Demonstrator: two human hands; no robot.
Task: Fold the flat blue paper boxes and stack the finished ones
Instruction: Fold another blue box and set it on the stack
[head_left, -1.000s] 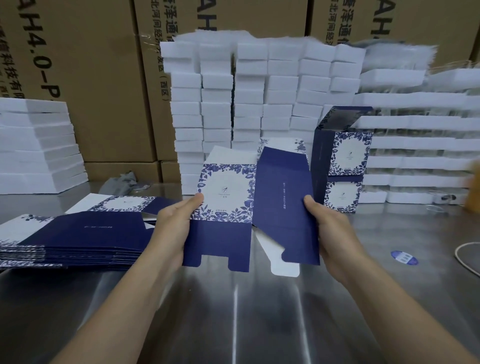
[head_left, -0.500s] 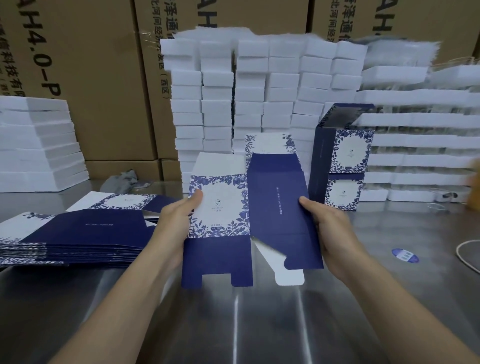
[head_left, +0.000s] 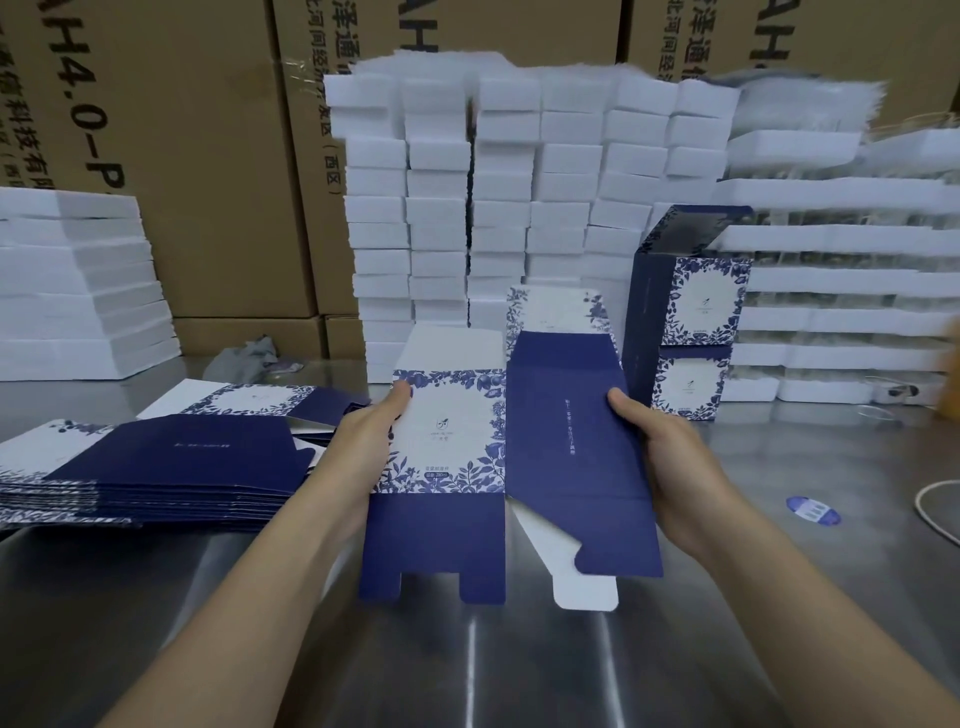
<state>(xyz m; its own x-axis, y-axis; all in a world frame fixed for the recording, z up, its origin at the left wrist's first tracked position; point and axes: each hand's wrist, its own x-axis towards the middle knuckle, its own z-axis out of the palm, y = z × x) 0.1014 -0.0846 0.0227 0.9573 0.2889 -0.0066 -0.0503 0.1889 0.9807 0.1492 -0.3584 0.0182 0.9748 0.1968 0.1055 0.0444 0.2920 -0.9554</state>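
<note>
Both the left hand (head_left: 370, 441) and right hand (head_left: 672, 460) are gripping the box (head_left: 550, 467) by its side edges, above the counter (head_left: 519, 665).

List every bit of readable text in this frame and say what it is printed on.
"H4.0-P", sideways and cut off: left cardboard carton.
"科技有限", sideways: same carton.
"(西区)", ending a longer Chinese line: middle carton.
"AH", cut off by the frame's top: right carton.
Too small or blurred to read: the print on the held blue box, the flat box pile, the finished boxes and the blue sticker.
</note>
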